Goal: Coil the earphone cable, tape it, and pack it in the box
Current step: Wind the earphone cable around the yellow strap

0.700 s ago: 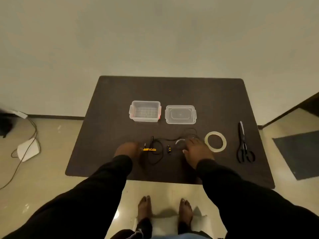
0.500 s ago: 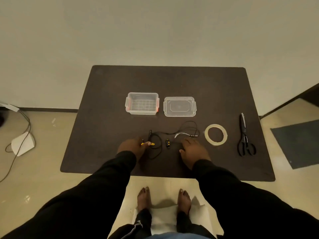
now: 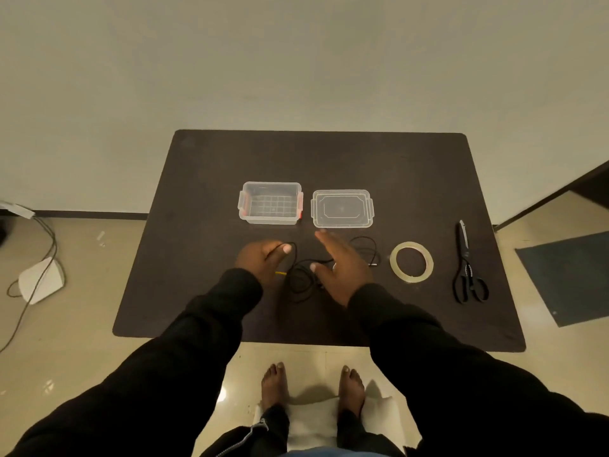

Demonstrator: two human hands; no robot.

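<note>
No readable writing or brand anywhere. Left hand (image 3: 260, 262) grip pinches the black earphone cable (image 3: 301, 280) on the dark counter (image 3: 204, 225). Right hand (image 3: 341, 268) is spread flat, fingers apart, over the cable's middle. Clear box (image 3: 271, 202) stands lidless, lid (image 3: 341, 208) just beside it; tape roll (image 3: 411, 261) and scissors (image 3: 468, 268) to the right.
</note>
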